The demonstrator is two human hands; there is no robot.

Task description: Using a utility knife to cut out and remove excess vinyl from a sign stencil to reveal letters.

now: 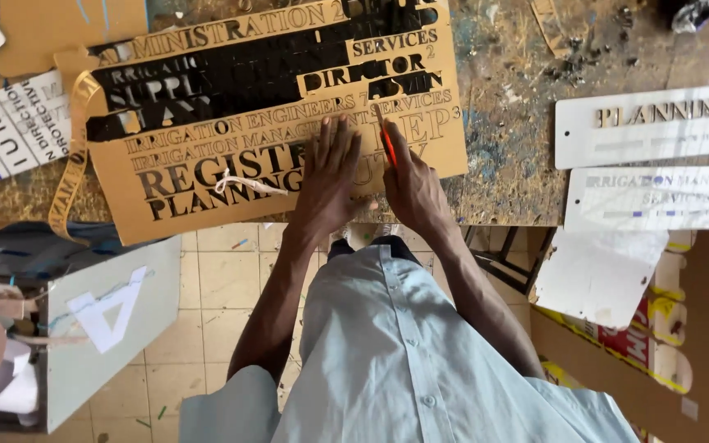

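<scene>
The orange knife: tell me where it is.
In the head view, the orange knife is in the right hand, its tip on the brown lettered board, just right of the flat left hand.

Single head-worn view, steeply downward, close over the workbench point(519, 98) edge.

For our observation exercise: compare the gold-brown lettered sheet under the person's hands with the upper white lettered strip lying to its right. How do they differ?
The gold-brown sheet is large and carries many rows of lettering; the white strip is narrow with a single row. The sheet lies tilted on the workbench; the strip lies almost level. The left hand presses on the sheet and the right hand holds a red tool to it; the strip is untouched. Both lie flat.
</scene>
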